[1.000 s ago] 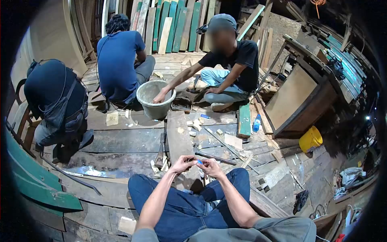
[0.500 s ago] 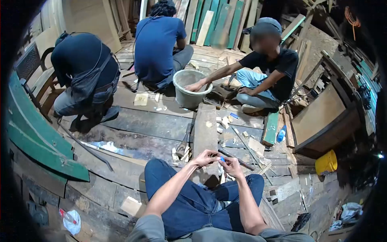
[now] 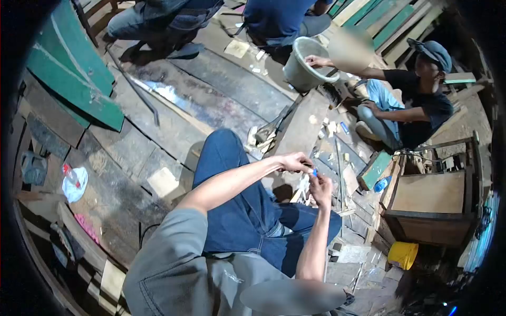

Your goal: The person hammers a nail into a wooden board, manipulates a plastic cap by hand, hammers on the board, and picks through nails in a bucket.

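Note:
Both my hands are raised in front of my bent knees, close together. My right hand (image 3: pixel 320 189) is closed, its fingertips pinching a small blue object (image 3: pixel 315 172) too small to name. Right beside it, my left hand (image 3: pixel 295 161) is closed with thumb and fingers pressed together at the blue object's upper end. Whatever sits between the left fingertips is hidden. Beyond them lies a thick wooden plank (image 3: pixel 303 124), with wood offcuts (image 3: pixel 265 141) along its left side.
A co-worker at the right reaches a hand (image 3: pixel 318 61) into a grey bucket (image 3: pixel 300 73). Two other people crouch at the top. A bent dark bar (image 3: pixel 137 89) lies on the floor left. A yellow bucket (image 3: pixel 403 255) and wooden cabinet frame (image 3: pixel 429 194) stand right.
My view has tilted down and turned, so the people and bucket sit higher and further right. Both hands stay together at the small blue object.

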`<move>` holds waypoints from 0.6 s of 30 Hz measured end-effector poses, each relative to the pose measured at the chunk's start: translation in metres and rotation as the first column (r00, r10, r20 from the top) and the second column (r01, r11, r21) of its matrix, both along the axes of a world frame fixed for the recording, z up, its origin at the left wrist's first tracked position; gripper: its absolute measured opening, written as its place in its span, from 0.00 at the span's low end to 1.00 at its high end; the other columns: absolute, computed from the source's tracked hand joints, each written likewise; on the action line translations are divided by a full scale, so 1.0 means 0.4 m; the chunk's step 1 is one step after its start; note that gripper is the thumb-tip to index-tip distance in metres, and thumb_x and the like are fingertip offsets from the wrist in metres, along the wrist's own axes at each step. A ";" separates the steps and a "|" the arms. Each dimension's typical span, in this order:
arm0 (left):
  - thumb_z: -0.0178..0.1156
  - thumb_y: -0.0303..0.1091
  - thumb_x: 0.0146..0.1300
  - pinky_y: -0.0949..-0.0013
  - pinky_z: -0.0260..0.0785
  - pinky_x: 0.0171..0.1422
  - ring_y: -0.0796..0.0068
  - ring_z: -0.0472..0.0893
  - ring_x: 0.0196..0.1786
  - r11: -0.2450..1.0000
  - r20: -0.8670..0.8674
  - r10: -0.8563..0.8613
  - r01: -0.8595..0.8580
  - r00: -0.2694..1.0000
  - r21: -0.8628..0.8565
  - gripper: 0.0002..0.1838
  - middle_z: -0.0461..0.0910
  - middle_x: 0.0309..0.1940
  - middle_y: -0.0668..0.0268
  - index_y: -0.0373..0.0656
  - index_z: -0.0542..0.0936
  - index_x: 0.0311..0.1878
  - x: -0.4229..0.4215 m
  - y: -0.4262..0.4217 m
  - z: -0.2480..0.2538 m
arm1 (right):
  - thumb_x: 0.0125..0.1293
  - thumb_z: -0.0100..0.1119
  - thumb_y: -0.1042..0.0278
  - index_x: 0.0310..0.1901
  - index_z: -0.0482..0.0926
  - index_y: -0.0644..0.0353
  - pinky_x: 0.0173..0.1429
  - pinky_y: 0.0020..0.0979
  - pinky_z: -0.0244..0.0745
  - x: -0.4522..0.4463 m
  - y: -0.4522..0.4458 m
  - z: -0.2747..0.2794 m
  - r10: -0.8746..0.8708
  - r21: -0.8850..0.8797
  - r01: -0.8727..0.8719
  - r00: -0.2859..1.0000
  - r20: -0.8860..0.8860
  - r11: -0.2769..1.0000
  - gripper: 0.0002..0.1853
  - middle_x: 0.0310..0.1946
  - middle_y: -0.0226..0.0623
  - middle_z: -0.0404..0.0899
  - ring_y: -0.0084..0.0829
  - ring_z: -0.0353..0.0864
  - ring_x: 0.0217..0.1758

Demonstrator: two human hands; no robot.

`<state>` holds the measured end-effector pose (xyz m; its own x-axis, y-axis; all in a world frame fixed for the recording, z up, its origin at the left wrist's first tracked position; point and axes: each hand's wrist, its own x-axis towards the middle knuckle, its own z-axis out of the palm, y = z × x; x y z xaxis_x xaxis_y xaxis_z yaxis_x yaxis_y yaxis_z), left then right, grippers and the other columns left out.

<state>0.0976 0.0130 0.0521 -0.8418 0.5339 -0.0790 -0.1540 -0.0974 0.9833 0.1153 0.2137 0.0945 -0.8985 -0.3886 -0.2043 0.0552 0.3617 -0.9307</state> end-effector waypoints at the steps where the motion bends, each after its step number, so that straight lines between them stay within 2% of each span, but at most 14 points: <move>1: 0.67 0.45 0.63 0.79 0.53 0.23 0.89 0.62 0.22 1.000 0.030 -0.002 0.001 1.000 0.029 0.19 0.73 0.25 0.79 0.47 0.84 0.54 -0.003 0.010 -0.010 | 0.72 0.57 0.64 0.34 0.79 0.65 0.12 0.27 0.64 -0.008 0.005 -0.015 0.057 0.084 -0.045 0.989 -0.135 0.995 0.13 0.12 0.22 0.65 0.15 0.63 0.12; 3: 0.68 0.46 0.62 0.78 0.53 0.23 0.89 0.62 0.22 1.000 0.000 0.013 -0.013 1.000 0.002 0.20 0.73 0.26 0.80 0.47 0.83 0.54 -0.010 0.019 -0.025 | 0.72 0.57 0.63 0.32 0.79 0.64 0.13 0.26 0.64 0.002 0.010 -0.015 0.001 -0.082 0.001 1.000 0.025 0.997 0.13 0.13 0.22 0.65 0.14 0.62 0.12; 4: 0.68 0.46 0.62 0.78 0.53 0.23 0.89 0.62 0.23 0.996 -0.100 0.016 -0.007 0.995 0.090 0.20 0.75 0.27 0.80 0.46 0.84 0.53 -0.010 0.019 -0.027 | 0.72 0.57 0.63 0.32 0.78 0.64 0.13 0.25 0.61 -0.002 0.015 -0.028 -0.001 -0.081 0.003 1.000 0.024 0.997 0.14 0.14 0.22 0.66 0.14 0.61 0.12; 7: 0.68 0.45 0.62 0.79 0.54 0.24 0.90 0.63 0.23 1.000 -0.051 -0.005 0.006 0.999 0.012 0.19 0.76 0.29 0.79 0.46 0.84 0.52 -0.037 0.025 -0.075 | 0.72 0.57 0.63 0.32 0.78 0.64 0.13 0.25 0.60 -0.005 0.007 -0.018 -0.005 -0.058 0.005 1.000 0.000 0.998 0.14 0.14 0.22 0.66 0.14 0.62 0.13; 8: 0.68 0.43 0.62 0.79 0.56 0.26 0.89 0.65 0.25 0.998 -0.055 0.022 -0.018 0.998 0.058 0.18 0.77 0.30 0.78 0.45 0.84 0.52 -0.055 0.041 -0.123 | 0.72 0.57 0.63 0.32 0.79 0.66 0.16 0.23 0.59 -0.005 -0.001 -0.009 -0.011 -0.023 0.011 1.000 0.012 1.000 0.14 0.15 0.22 0.67 0.13 0.61 0.14; 9: 0.67 0.42 0.63 0.79 0.59 0.29 0.89 0.68 0.28 1.000 -0.024 -0.001 0.001 1.000 0.009 0.18 0.79 0.31 0.77 0.44 0.84 0.53 -0.031 0.016 -0.059 | 0.72 0.57 0.64 0.32 0.80 0.66 0.19 0.22 0.58 -0.015 0.007 -0.019 -0.012 0.070 0.014 1.000 -0.028 0.997 0.14 0.15 0.23 0.69 0.13 0.63 0.17; 11: 0.67 0.42 0.63 0.79 0.60 0.29 0.89 0.69 0.29 1.000 0.049 0.007 -0.007 0.999 0.006 0.19 0.79 0.31 0.75 0.43 0.83 0.54 -0.015 -0.001 -0.003 | 0.71 0.58 0.66 0.29 0.78 0.64 0.18 0.24 0.60 -0.031 0.009 -0.057 0.017 0.093 0.009 0.962 -0.274 0.996 0.13 0.17 0.23 0.70 0.15 0.65 0.16; 13: 0.66 0.42 0.64 0.79 0.58 0.26 0.90 0.68 0.25 0.996 -0.064 0.061 -0.056 0.996 0.075 0.19 0.78 0.30 0.76 0.42 0.82 0.54 -0.033 0.009 -0.054 | 0.70 0.59 0.63 0.29 0.79 0.64 0.21 0.24 0.57 -0.016 -0.018 0.011 -0.022 0.074 0.030 0.994 -0.103 0.997 0.14 0.17 0.21 0.69 0.14 0.64 0.18; 15: 0.65 0.40 0.65 0.79 0.55 0.24 0.91 0.66 0.23 0.995 0.031 0.098 -0.097 0.995 -0.030 0.16 0.76 0.27 0.77 0.42 0.83 0.52 -0.007 -0.015 0.032 | 0.70 0.60 0.60 0.30 0.79 0.65 0.21 0.24 0.57 -0.016 -0.032 0.026 -0.042 0.116 0.049 0.997 -0.062 0.992 0.15 0.16 0.21 0.68 0.13 0.63 0.20; 17: 0.64 0.38 0.66 0.80 0.53 0.24 0.91 0.65 0.22 0.996 -0.099 0.081 -0.076 0.992 0.050 0.13 0.73 0.24 0.79 0.42 0.83 0.50 -0.020 -0.030 0.022 | 0.67 0.64 0.58 0.32 0.82 0.68 0.21 0.26 0.60 -0.003 -0.054 0.079 -0.044 0.075 0.053 0.992 -0.120 0.996 0.17 0.15 0.24 0.69 0.16 0.65 0.18; 18: 0.64 0.40 0.66 0.80 0.52 0.23 0.91 0.64 0.21 0.994 -0.049 0.060 -0.056 0.997 0.090 0.14 0.72 0.22 0.80 0.43 0.83 0.51 -0.020 -0.039 0.032 | 0.66 0.65 0.58 0.33 0.82 0.68 0.21 0.27 0.60 -0.004 -0.057 0.084 -0.029 0.101 0.051 0.978 -0.205 0.994 0.17 0.14 0.26 0.69 0.16 0.65 0.17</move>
